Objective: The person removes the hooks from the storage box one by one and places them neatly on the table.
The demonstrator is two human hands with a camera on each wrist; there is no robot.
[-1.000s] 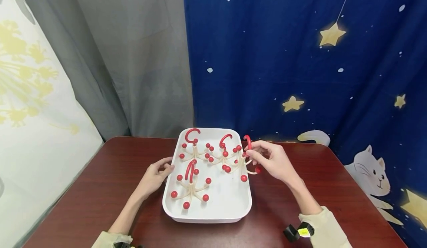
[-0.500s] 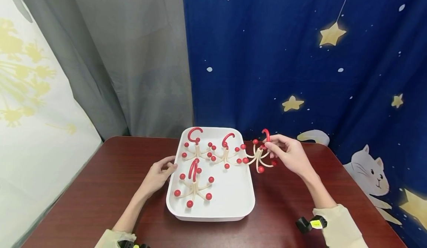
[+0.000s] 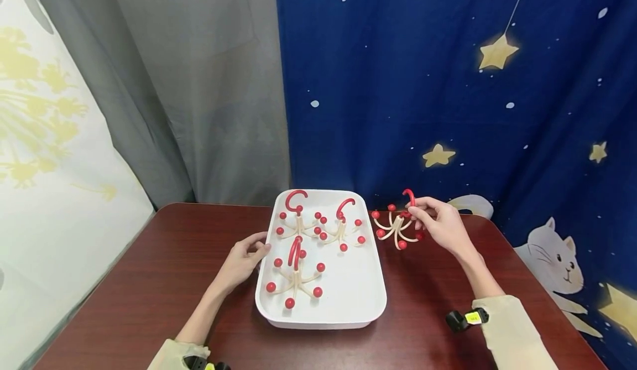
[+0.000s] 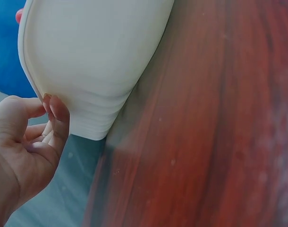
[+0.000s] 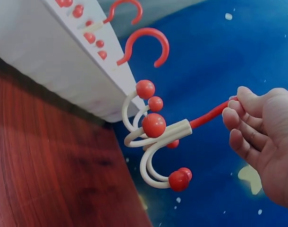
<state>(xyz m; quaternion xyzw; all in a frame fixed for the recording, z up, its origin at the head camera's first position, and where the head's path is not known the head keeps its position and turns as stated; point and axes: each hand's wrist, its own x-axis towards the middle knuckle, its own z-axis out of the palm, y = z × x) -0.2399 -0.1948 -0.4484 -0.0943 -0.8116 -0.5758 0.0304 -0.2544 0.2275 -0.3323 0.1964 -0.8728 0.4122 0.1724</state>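
Brown table (image 3: 154,281): left hand (image 3: 243,258) pinches white tray (image 3: 355,290), right hand (image 3: 442,223) pinches red-hooked hanger (image 3: 397,224); yellow label (image 3: 473,317) illegible

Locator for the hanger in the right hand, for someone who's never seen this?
On the reddish-brown table, find the white tray. Beyond its right edge, the right hand pinches a red-hooked hanger with cream arms tipped in red balls. It's the only one outside the tray; its three lookalikes are inside.

Behind the brown table (image 3: 149,259), a grey curtain (image 3: 214,82) beside a blue curtain (image 3: 388,82) with yellow stars (image 3: 499,53) and a white cat (image 3: 554,256); at far left, a white cloth (image 3: 55,237) with yellow print (image 3: 22,173).
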